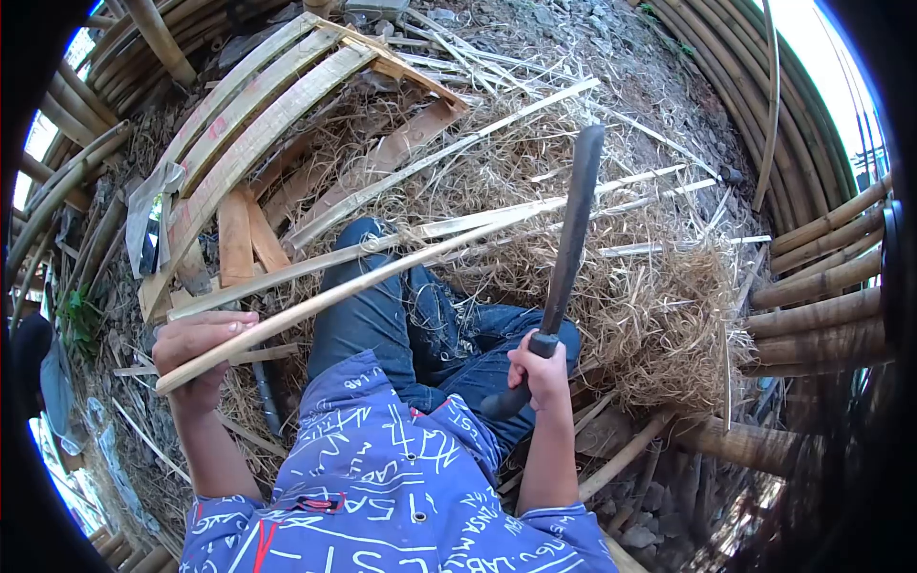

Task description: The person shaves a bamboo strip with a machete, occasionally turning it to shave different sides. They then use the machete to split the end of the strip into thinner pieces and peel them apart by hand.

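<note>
My left hand is closed around the near end of a long, pale bamboo strip, which slants up to the right across my bent leg. In my right hand is a machete, gripped by its black handle, its dark blade pointing up and away from me. The blade overlaps the far part of the strip in this view. Other split bamboo strips lie beyond the held one, over a heap of thin shavings.
A slatted wooden pallet leans at the far left, with short boards under it. Stacked bamboo poles line the right side, and a thick bamboo pole lies at the lower right. Rubble covers the ground at the back.
</note>
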{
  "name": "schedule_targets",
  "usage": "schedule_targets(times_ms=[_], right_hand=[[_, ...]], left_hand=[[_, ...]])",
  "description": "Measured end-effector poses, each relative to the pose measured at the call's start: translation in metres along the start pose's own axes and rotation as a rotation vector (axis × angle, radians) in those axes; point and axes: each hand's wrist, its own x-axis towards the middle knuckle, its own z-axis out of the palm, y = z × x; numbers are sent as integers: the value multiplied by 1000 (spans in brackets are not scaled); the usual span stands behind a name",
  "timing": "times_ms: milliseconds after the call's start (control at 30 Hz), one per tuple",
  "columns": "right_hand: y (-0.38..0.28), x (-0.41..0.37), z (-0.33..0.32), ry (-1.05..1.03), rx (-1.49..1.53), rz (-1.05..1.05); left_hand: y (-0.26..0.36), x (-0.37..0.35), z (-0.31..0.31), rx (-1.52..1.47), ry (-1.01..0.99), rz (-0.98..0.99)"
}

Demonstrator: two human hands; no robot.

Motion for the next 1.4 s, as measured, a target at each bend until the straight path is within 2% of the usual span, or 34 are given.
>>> schedule_targets(times_ms=[100, 200, 267, 367, 533, 600, 667, 767, 867, 933, 1033, 1133, 1200, 1300, 1333, 1400], right_hand=[[2, -17, 20, -106, -199, 20], [-3, -8, 5, -91, -121, 3], [-4, -9, 13, -56, -43, 23], [3, -26, 22, -248, -203, 29], [2, -21, 20, -138, -54, 48], [1, -35, 35, -285, -215, 40], [1, -33, 34, -285, -195, 72], [1, -19, 30, -252, 87, 165], [14, -38, 48, -331, -142, 113], [8, -34, 38, -281, -158, 101], [7, -27, 39, -297, 71, 164], [4, -51, 60, -431, -200, 155], [0, -42, 53, -351, -253, 104], [-2, -24, 45, -269, 27, 158], [0, -28, 48, -274, 23, 157], [7, -40, 56, -300, -216, 93]], left_hand=[[-4, -3, -3, 24, -6, -43], [-3, -6, -1, 20, -3, -82], [2, -3, 1, 5, -21, -18], [-4, -7, -3, 8, -2, -70], [-2, -7, 1, 2, -10, -24], [-6, -11, -4, 71, 25, -65], [-5, -8, -1, 26, -24, -56], [-3, -8, 2, 27, -9, -77], [-4, -11, -2, 84, -16, -86], [-5, -11, 0, 59, -31, -73], [-6, -13, 0, 51, -38, -58], [-9, -15, -4, 51, -35, -106], [-10, -14, -2, 40, -30, -62], [-10, -17, -1, 9, -43, -69], [-10, -18, -1, 8, -56, -74], [-10, -19, -3, 17, -54, -124]])
